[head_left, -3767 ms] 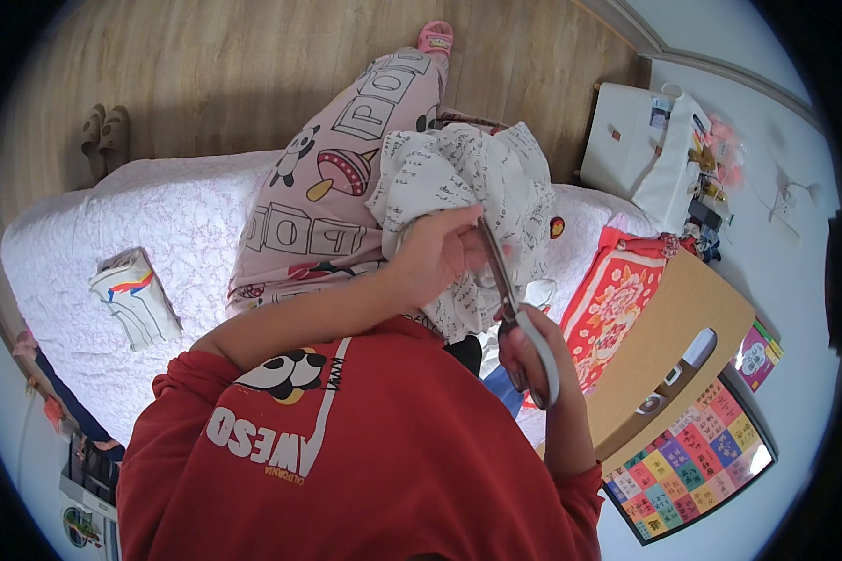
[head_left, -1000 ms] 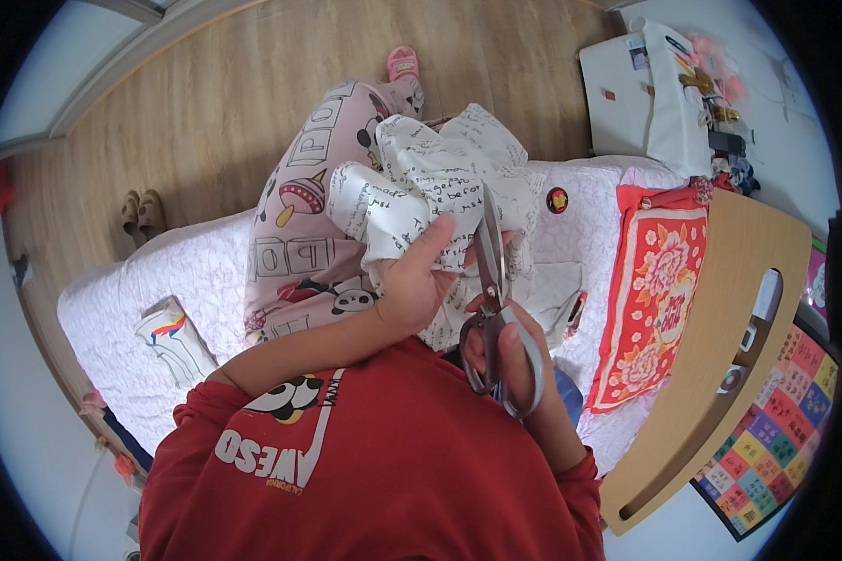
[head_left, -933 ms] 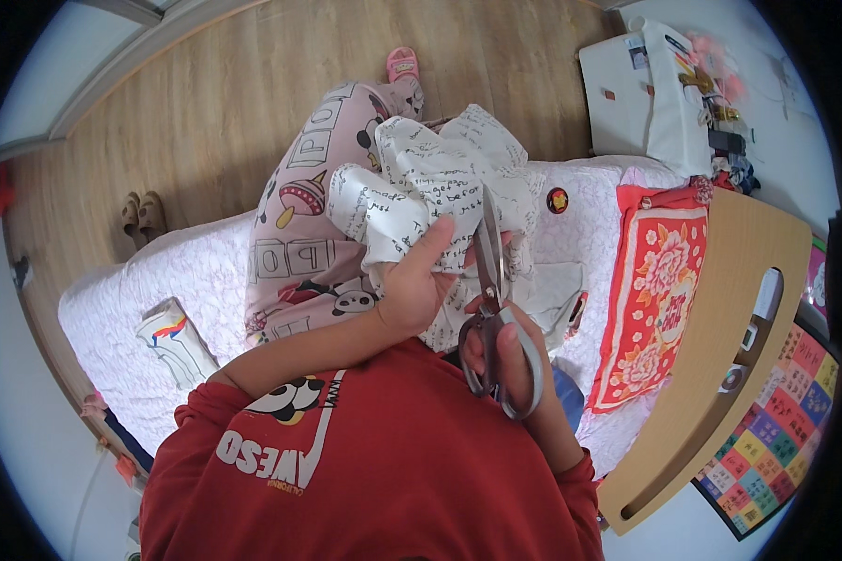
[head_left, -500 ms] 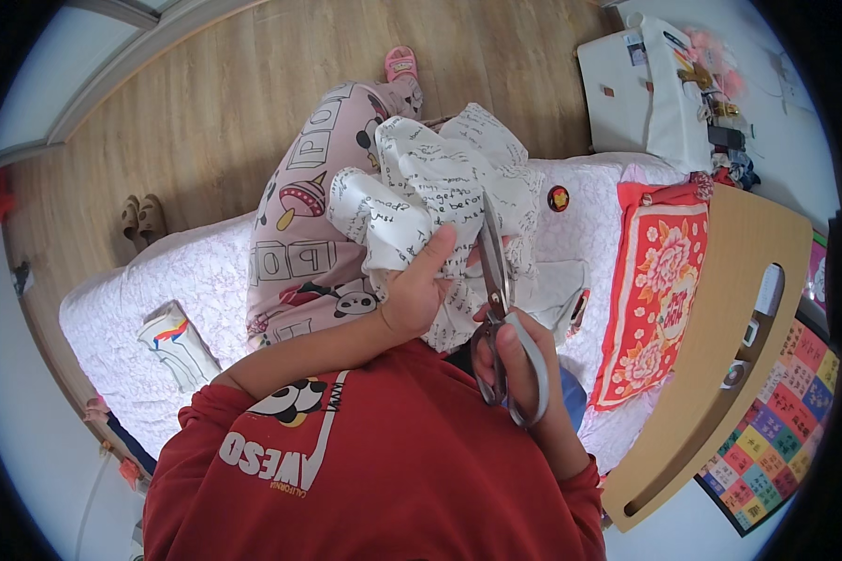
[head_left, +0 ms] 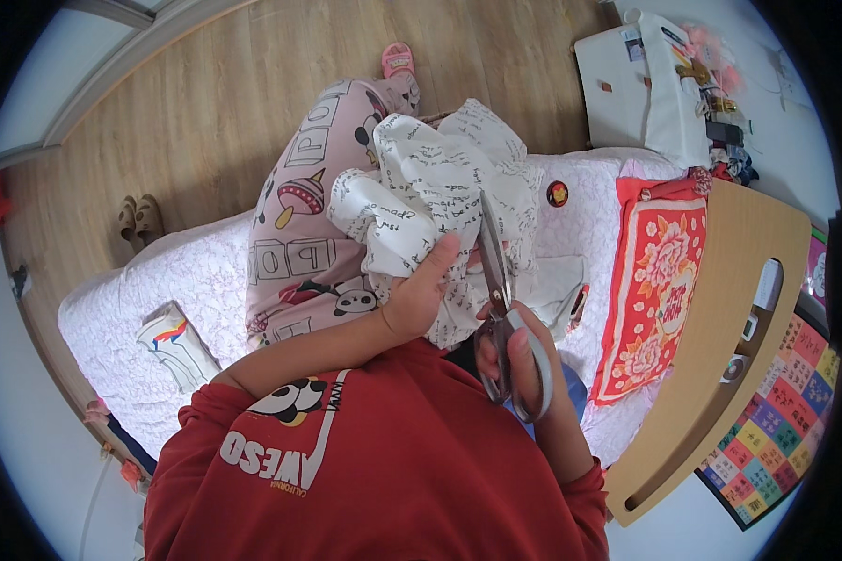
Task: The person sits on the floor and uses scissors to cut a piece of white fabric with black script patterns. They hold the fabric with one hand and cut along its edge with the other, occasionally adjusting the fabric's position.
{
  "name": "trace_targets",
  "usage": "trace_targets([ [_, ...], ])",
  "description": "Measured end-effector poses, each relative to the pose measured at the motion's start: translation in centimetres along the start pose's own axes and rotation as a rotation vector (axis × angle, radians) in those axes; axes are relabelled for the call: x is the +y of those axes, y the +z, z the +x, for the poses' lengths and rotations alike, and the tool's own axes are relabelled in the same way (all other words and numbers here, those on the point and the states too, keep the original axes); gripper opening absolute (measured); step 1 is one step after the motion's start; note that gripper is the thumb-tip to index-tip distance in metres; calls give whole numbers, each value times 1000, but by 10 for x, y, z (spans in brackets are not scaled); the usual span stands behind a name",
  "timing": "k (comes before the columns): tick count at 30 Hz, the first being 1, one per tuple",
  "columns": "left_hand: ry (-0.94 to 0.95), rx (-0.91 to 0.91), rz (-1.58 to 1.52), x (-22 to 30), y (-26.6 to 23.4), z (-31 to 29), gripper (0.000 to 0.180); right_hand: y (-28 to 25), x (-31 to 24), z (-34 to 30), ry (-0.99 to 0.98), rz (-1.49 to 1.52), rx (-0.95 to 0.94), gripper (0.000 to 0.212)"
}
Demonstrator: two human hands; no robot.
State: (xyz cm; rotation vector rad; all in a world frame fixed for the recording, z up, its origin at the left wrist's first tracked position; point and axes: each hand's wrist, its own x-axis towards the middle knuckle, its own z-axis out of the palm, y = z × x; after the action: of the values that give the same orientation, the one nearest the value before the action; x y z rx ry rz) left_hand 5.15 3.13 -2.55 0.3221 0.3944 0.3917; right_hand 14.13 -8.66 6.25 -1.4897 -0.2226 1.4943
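Note:
White fabric with black handwriting-like print (head_left: 449,173) lies bunched over my lap. My left hand (head_left: 421,294) pinches its near edge, thumb on top and the other fingers mostly hidden beneath. In my right hand (head_left: 526,360) is a large pair of scissors (head_left: 494,248), its grey handles around my fingers and thumb. The long metal blades point away from me and lie against the fabric beside my left thumb. They look nearly closed; whether cloth is between them I cannot tell.
I sit on a bed with a pale patterned cover (head_left: 196,271). A red floral pillow (head_left: 660,271) lies to the right, before a wooden headboard (head_left: 720,355). A small round red-and-black item (head_left: 557,194) and a folded white pouch (head_left: 176,341) rest on the bed. A white cabinet (head_left: 613,89) stands at far right.
The scissors' handles have moved slightly closer together. My left hand keeps its hold on the fabric, and the view has shifted a little.

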Motion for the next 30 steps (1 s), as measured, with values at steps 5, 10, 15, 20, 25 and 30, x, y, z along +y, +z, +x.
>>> trace_targets([
  [5, -64, -7, 107, -10, -15, -1, 51, 7, -2, -1, 65, 41, 52, 46],
  [10, -20, -24, 141, -16, -17, -2, 52, 11, -5, -7, 124, 27, 117, 44],
  [15, -52, -21, 84, -23, -21, -4, 51, 8, -8, -11, 163, -3, 147, 42],
  [20, 9, 2, 116, -18, -16, -1, 48, 2, -13, -9, 159, -37, 146, 38],
  [25, 226, 159, 698, -33, -49, -3, 38, -19, -12, -9, 215, -271, 126, 32],
  [30, -32, 402, -292, 4, -40, 12, 29, -45, -8, -7, 77, -799, 308, 41],
])
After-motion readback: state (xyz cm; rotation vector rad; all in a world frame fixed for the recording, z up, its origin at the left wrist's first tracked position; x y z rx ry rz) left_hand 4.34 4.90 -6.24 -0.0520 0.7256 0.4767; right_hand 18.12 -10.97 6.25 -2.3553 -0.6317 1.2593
